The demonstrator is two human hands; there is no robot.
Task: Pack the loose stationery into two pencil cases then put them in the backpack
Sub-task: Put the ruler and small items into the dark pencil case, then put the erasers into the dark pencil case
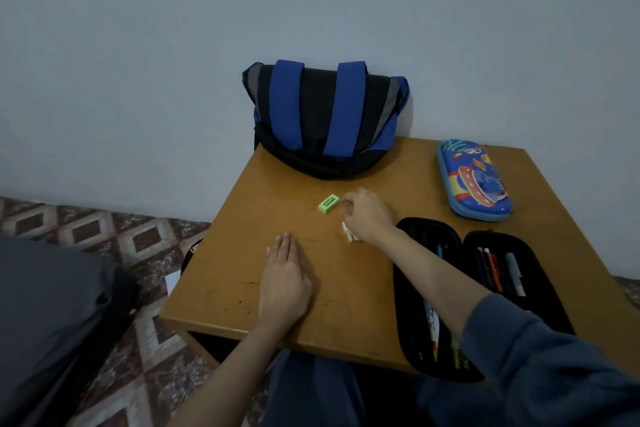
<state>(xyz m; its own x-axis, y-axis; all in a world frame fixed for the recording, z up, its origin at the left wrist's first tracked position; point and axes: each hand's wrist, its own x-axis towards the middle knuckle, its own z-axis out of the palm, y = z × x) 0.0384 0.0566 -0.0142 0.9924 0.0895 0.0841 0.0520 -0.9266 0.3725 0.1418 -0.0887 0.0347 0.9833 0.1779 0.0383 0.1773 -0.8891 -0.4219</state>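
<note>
Green eraser [328, 203] lies flat on the table [242, 218], approx mid-top, a bit toward 11 o'clock from centre, nothing on it. R hand [369, 217] sits just at its 3 o'clock, fingers curled in, fingertips [346, 202] near the eraser but not touching. A small white-and-green piece [352, 236] pokes out under the hand at its 7 o'clock. Can't tell if the hand grips it or just covers it.

L hand [284, 282] is at 7 o'clock from the eraser, palm down on the wood, fingers straight and together, holding nothing.

Black pencil case [407, 270] lies unzipped and spread open at the table's 4 o'clock, near end hanging over the front edge. Pens [495, 270] and markers lie in its R half, more items in the L half, partly hidden by the R forearm and blue sleeve [536, 357].

Blue pencil case [474, 180] w/ cartoon print is at 2 o'clock, zipped, well apart from the hands.

Backpack [325, 121], blue and black, stands at 12 o'clock, leaning on the wall [173, 45], straps facing the camera.

Past the table at 9 o'clock: patterned floor tiles [104, 229] and a dark grey bag [52, 305].
</note>
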